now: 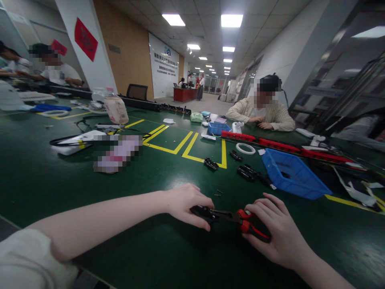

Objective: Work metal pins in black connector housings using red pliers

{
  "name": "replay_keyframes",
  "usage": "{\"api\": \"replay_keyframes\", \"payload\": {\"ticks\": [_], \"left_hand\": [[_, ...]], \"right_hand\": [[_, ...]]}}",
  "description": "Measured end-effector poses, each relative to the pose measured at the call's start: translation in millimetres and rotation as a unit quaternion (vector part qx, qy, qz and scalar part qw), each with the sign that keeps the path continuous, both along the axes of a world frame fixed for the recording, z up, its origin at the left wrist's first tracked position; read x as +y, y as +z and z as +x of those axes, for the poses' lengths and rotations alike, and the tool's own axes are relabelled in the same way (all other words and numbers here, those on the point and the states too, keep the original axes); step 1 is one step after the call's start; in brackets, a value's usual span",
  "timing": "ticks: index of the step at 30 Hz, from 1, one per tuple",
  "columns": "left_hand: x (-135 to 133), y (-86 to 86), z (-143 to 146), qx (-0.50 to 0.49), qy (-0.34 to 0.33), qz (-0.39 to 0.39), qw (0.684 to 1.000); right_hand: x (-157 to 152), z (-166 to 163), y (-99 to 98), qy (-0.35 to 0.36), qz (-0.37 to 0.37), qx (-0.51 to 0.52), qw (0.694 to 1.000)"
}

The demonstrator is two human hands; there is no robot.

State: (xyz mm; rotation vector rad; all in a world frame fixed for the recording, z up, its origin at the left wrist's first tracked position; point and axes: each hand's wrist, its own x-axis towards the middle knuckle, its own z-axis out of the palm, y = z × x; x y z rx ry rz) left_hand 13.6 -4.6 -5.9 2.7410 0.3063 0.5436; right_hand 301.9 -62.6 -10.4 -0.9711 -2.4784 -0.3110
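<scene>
My left hand point(185, 202) rests on the green table point(45, 180) with its fingers closed on a small black part point(203, 212). My right hand point(275, 228) grips the red and black handles of a pair of pliers point(240, 220). The pliers' dark jaws point left and meet the black part between my two hands. Both hands lie low near the table's front edge.
A blue bin point(293, 174) lies tilted to the right, with more black parts point(248, 172) and a white tape ring point(245, 149) beside it. Red strips point(270, 142) lie further back. A person in a striped shirt point(261, 112) sits opposite. A bottle point(116, 107) stands at left.
</scene>
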Motion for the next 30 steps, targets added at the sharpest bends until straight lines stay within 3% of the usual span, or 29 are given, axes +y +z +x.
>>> {"api": "replay_keyframes", "payload": {"ticks": [3,11,30], "left_hand": [[0.0,-1.0,-0.2,0.005,0.001,-0.001,1.0],[-3.4,-1.7,2.6,-0.007,0.011,0.041,0.999],[-3.2,-0.6,0.8,-0.029,0.0,0.018,0.999]], "right_hand": [[0.2,0.6,-0.6,-0.003,-0.003,-0.004,1.0],[-4.3,-6.8,-1.3,-0.017,-0.094,0.048,0.994],[-4.9,-4.0,-0.2,-0.046,-0.103,0.051,0.992]]}}
